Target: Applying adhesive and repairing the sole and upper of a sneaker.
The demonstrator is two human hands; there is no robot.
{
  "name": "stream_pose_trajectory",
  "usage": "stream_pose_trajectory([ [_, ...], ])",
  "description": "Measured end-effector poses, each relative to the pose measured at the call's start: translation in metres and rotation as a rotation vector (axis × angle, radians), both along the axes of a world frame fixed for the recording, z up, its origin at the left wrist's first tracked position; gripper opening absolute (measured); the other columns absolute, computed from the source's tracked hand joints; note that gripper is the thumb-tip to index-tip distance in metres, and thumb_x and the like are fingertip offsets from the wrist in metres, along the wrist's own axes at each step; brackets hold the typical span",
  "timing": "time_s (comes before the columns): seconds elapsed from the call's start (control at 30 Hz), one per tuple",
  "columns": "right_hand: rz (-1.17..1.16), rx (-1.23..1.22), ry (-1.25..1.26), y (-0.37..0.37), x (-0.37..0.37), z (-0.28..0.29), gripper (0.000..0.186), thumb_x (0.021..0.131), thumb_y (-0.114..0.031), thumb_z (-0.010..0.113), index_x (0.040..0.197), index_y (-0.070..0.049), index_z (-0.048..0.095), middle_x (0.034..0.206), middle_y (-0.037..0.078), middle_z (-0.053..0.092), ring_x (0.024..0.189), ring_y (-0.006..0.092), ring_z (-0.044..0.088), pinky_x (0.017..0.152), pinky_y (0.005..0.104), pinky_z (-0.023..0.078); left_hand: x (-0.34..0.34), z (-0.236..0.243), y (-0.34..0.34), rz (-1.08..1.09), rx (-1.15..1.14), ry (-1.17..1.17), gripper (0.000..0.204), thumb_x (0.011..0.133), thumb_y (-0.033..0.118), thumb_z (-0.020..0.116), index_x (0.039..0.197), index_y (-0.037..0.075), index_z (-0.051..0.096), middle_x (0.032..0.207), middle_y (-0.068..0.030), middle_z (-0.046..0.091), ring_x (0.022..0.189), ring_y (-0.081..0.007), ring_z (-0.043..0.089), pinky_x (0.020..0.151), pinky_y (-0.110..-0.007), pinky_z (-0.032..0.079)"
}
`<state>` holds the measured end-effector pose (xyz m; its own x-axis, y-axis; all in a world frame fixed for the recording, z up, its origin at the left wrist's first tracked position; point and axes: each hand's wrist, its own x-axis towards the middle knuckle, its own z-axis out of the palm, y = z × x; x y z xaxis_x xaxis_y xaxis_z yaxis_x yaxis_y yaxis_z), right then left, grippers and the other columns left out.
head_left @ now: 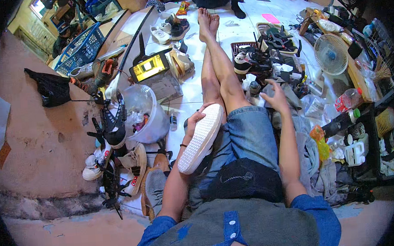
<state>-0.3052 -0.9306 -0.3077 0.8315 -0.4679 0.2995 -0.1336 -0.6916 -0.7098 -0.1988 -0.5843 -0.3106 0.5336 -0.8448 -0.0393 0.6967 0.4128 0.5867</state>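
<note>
Your left hand (194, 122) is closed around the far part of the white-soled shoe (200, 140), which is over your left thigh (225, 150), sole upward, its long axis slanting away and rightward. Your right hand (276, 99), fingers spread and apparently without any object, is apart to its right, nearer the dark bottle (254, 88).

Grey-fronted shirt (273, 227), blue sleeves (320, 215), white buttons (232, 222) (on blue placket (231, 215)), denim shorts (254, 130), dark wristband (183, 145)
</note>
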Motion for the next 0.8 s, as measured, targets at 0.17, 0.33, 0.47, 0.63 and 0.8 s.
stream_pose_trajectory([
  [0.17, 0.179, 0.485, -0.286, 0.059, -0.046, 0.055, 0.02, 0.087, -0.02, 0.071, 0.097, -0.003, 0.065, 0.088, 0.007, 0.067, 0.079, 0.0171, 0.065, 0.073, 0.0308, 0.052, -0.012, 0.025, -0.014, -0.044, 0.178, -0.081, 0.061, 0.076, 0.017, 0.05, 0.136, 0.005, 0.05, 0.114, -0.017, 0.064, 0.093, -0.0255, 0.069, 0.086, -0.035, 0.057],
  [0.33, 0.819, 0.763, 0.152, 0.131, -0.076, 0.044, 0.016, 0.092, -0.016, 0.067, 0.083, -0.003, 0.064, 0.076, 0.003, 0.065, 0.071, 0.0109, 0.062, 0.066, 0.026, 0.05, -0.015, 0.022, -0.034, -0.107, 0.288, -0.31, 0.06, 0.077, 0.019, 0.054, 0.136, 0.007, 0.051, 0.113, -0.0094, 0.062, 0.099, -0.0165, 0.064, 0.088, -0.025, 0.05],
  [0.47, 0.747, 0.933, 0.158, 0.121, -0.058, 0.028, 0.018, 0.093, -0.018, 0.067, 0.083, -0.003, 0.065, 0.073, 0.002, 0.065, 0.07, 0.0084, 0.06, 0.065, 0.0257, 0.049, -0.007, 0.007, -0.034, -0.038, 0.352, -0.373, 0.062, 0.079, 0.018, 0.055, 0.139, 0.004, 0.047, 0.116, -0.0119, 0.064, 0.1, -0.0189, 0.066, 0.091, -0.028, 0.052],
  [0.63, 0.813, 1.33, 0.081, 0.11, -0.047, 0.015, 0.019, 0.097, -0.018, 0.062, 0.088, -0.002, 0.061, 0.079, 0.007, 0.064, 0.068, 0.0142, 0.061, 0.064, 0.0275, 0.051, -0.005, 0.001, -0.023, 0.007, 0.24, -0.296, 0.061, 0.081, 0.019, 0.054, 0.14, 0.003, 0.046, 0.118, -0.0155, 0.063, 0.101, -0.0215, 0.067, 0.09, -0.031, 0.054],
  [0.8, 0.799, 1.289, 0.046, 0.109, -0.05, 0.012, 0.023, 0.098, -0.02, 0.062, 0.084, -0.002, 0.059, 0.077, 0.006, 0.062, 0.067, 0.0132, 0.058, 0.061, 0.0248, 0.049, -0.007, 0.005, -0.021, 0.013, 0.208, -0.253, 0.059, 0.082, 0.02, 0.053, 0.139, 0.003, 0.048, 0.116, -0.0122, 0.064, 0.098, -0.018, 0.067, 0.087, -0.027, 0.053],
])
